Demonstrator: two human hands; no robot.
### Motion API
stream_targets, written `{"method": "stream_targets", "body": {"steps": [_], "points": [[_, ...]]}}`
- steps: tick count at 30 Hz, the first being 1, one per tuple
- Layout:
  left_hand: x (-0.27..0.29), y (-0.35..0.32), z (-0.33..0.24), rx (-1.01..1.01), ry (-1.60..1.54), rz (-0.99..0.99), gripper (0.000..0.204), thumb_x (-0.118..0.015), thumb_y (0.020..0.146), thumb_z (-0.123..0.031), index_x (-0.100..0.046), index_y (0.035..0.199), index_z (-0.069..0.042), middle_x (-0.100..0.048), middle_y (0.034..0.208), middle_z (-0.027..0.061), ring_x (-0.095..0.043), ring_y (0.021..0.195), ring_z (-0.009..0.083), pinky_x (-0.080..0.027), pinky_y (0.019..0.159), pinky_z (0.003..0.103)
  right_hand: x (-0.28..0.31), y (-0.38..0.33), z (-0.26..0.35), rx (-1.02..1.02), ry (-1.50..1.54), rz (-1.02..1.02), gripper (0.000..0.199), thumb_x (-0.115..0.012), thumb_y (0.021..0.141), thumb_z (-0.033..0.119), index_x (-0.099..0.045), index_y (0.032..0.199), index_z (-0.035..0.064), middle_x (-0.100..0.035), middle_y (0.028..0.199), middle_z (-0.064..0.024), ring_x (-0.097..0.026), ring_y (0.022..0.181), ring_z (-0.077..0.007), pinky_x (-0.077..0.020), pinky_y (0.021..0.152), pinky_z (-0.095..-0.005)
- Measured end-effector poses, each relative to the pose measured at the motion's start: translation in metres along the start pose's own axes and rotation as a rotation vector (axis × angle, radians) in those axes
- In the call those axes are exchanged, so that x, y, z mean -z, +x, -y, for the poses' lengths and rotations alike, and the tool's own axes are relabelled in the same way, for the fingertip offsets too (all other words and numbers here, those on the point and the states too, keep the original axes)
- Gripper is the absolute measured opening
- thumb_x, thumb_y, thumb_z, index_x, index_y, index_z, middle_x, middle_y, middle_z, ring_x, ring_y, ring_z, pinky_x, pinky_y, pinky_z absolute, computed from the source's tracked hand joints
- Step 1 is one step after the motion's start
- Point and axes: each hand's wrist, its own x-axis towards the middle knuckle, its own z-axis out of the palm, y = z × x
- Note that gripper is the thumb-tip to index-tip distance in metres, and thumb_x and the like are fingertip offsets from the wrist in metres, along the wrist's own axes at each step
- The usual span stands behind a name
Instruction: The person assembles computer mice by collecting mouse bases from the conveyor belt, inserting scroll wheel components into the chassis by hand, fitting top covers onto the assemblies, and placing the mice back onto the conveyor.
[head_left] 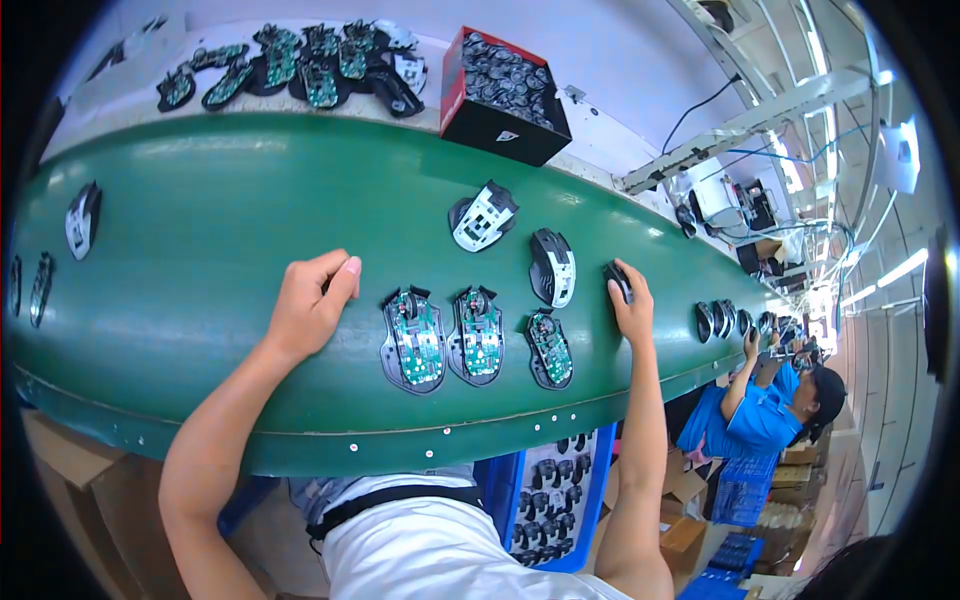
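Observation:
My left hand [315,300] is closed above the green work surface [250,210], thumb against curled fingers; a small dark bit shows between them, too hidden to name. My right hand [632,305] grips a black computer-mouse part [618,281] at the right, partly covered by the fingers. Between my hands lie two mouse bases with bare green circuit boards, one left [414,340] and one beside it [478,336]. A narrower circuit-board base [549,349] lies right of them. Farther back are a white-and-black mouse body [484,216] and a black mouse with a white panel [553,268].
A red-and-black box [505,95] full of small dark parts stands at the back. Left of it, several circuit-board assemblies [320,65] are piled on a ledge. Another mouse body [83,220] lies far left. A blue crate [548,500] sits below the front edge. A co-worker [755,415] works at right.

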Motion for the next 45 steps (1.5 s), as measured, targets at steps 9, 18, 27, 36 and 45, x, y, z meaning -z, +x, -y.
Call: {"method": "stream_targets", "body": {"steps": [9,18,27,36,45], "points": [[-0.004,-0.007,0.004,0.035,0.014,0.04,0.037,-0.053,0.099,-0.02,-0.053,0.07,0.001,-0.049,0.059,0.0035,-0.042,0.057,0.0094,-0.035,0.053,0.03,0.002,-0.056,0.164,0.156,0.049,-0.012,0.049,-0.076,0.077,0.012,-0.066,0.125,0.0112,-0.056,0.133,-0.0179,-0.056,0.117,-0.0377,-0.0451,0.099,-0.044],[-0.002,-0.008,0.0,0.04,-0.005,0.062,0.037,-0.054,0.099,-0.02,-0.053,0.07,0.001,-0.047,0.059,0.0025,-0.039,0.056,0.0086,-0.033,0.052,0.03,0.003,-0.072,0.172,0.117,0.148,-0.059,0.05,-0.075,0.076,0.007,-0.065,0.126,0.0063,-0.056,0.133,-0.0214,-0.058,0.115,-0.0388,-0.0463,0.098,-0.0446],[0.001,-0.009,0.004,0.026,-0.011,0.081,0.037,-0.052,0.1,-0.021,-0.052,0.069,0.0,-0.044,0.058,0.0004,-0.036,0.055,0.0072,-0.03,0.05,0.029,-0.006,-0.068,0.165,0.116,0.18,0.153,0.05,-0.073,0.078,0.008,-0.064,0.128,0.0095,-0.054,0.135,-0.0195,-0.055,0.118,-0.0391,-0.0444,0.1,-0.0451],[0.004,-0.01,0.007,0.028,-0.021,0.122,0.036,-0.051,0.1,-0.02,-0.05,0.07,0.0,-0.046,0.06,0.0015,-0.038,0.058,0.0089,-0.033,0.054,0.029,-0.007,-0.07,0.158,0.086,0.132,0.099,0.046,-0.069,0.083,0.01,-0.062,0.129,0.0064,-0.054,0.135,-0.0203,-0.056,0.117,-0.0385,-0.0451,0.099,-0.0433],[0.004,-0.011,0.01,-0.042,-0.01,0.094,0.037,-0.055,0.1,-0.021,-0.051,0.071,0.002,-0.043,0.057,0.0039,-0.035,0.053,0.0102,-0.032,0.049,0.031,-0.01,-0.07,0.168,-0.083,0.213,0.061,0.042,-0.065,0.089,0.014,-0.06,0.13,0.0039,-0.056,0.127,-0.0195,-0.057,0.114,-0.0358,-0.0449,0.098,-0.0405]]}}
